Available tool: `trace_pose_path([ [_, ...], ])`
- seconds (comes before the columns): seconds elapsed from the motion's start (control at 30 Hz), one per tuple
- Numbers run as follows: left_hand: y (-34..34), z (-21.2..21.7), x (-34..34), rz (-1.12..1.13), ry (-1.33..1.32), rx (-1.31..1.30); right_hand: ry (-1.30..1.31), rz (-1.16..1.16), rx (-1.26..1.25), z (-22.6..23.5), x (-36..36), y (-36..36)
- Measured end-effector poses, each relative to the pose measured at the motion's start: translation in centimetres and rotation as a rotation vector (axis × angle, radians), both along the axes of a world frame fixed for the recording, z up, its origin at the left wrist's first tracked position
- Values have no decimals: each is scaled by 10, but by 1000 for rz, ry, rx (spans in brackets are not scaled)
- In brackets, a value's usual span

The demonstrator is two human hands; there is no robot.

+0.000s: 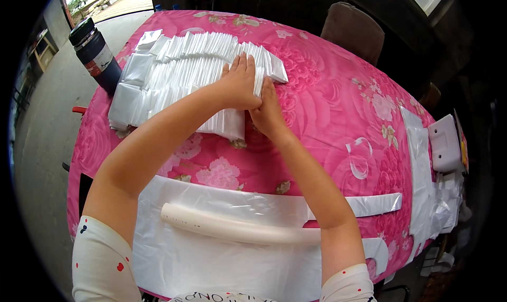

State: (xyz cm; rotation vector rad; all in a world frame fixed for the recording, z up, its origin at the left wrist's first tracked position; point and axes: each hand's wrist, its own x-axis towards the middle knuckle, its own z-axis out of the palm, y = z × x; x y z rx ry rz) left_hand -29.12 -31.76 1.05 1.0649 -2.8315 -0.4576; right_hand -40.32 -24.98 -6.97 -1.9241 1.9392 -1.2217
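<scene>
Rows of folded clear plastic bags (pixel 182 75) stand packed on edge at the far left of the table. My left hand (pixel 240 85) lies on the right end of these rows, its fingers stretched out over the bags. Just right of it, my right hand (pixel 268 109) is upright against the end of the rows, fingers extended. The two hands touch near the thumbs. Whether a bag is pressed between them is hidden. Nearer me, a white pipe (pixel 232 229) lies across a flat stack of plastic bags (pixel 222 267).
A pink flowered tablecloth (pixel 327 117) covers the table. A dark bottle (pixel 97 56) stands at the left edge. A clear plastic loop (pixel 359 158) lies to the right. More plastic bags (pixel 418 170) and a white box (pixel 445 143) sit at the right edge. A brown chair (pixel 353 31) is behind.
</scene>
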Motion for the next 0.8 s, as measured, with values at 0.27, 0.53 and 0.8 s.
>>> trace_pose_path([
  [0.27, -3, 0, -3, -2, 41, 109, 112, -74, 16, -12, -4, -4],
  [0.53, -27, 3, 1, -36, 27, 134, -48, -27, 3, 16, 0, 21],
  [0.8, -22, 4, -4, -147, -126, 66, 43, -111, -69, -3, -8, -1],
])
